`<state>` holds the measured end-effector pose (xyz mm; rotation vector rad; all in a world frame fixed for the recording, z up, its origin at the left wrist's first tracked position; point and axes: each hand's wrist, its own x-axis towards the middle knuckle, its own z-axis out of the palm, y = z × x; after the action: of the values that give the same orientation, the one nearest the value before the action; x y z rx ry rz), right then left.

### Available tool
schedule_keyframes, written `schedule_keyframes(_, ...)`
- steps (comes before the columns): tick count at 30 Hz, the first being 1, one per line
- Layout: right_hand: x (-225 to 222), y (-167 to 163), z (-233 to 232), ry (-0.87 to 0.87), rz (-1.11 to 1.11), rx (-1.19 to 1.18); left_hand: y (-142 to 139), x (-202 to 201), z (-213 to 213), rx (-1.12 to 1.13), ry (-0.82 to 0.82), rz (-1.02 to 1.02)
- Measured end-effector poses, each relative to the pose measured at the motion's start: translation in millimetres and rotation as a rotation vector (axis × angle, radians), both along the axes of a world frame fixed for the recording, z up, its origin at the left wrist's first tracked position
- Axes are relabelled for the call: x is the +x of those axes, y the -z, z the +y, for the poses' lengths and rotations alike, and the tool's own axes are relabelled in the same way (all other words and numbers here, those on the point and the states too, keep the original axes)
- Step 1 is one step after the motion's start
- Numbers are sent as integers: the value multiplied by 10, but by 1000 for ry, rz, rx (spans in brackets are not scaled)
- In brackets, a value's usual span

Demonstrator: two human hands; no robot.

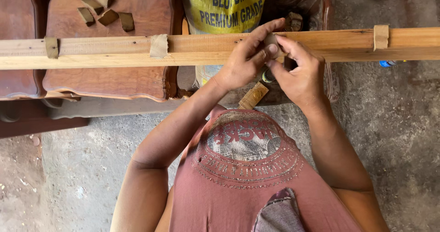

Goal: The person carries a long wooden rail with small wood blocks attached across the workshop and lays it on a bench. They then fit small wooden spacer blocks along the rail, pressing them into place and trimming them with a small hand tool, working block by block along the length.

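A yellow sack (225, 7) stands behind the work. Loose tape scraps (106, 10) lie on a carved dark wooden panel (110, 81). Grey concrete floor (394, 122) spreads below.

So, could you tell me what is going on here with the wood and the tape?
A person holds both hands at a long wooden plank lying across carved wooden furniture. The left hand and right hand pinch a small tan piece of tape against the plank's edge. Three similar pieces already wrap the plank elsewhere. More cut strips lie on the furniture, and a yellow sack stands behind.
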<state>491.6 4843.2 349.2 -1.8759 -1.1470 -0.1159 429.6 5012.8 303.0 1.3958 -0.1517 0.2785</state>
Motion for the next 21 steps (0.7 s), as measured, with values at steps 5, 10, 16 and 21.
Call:
schedule_keyframes(5, 87, 124, -4, 191, 338, -68, -193, -84, 241, 607, -389, -48)
schedule_keyframes(10, 223, 193, 41, 72, -222, 77, -225, 29, 301, 605, -348, 127)
schedule_keyframes(16, 299, 223, 63, 29, -460, -41, -193, 219, 327, 327, -184, 134)
schedule_keyframes(21, 315, 308, 11, 45, -532, -94, -204, 207, 334, 548, -301, 168)
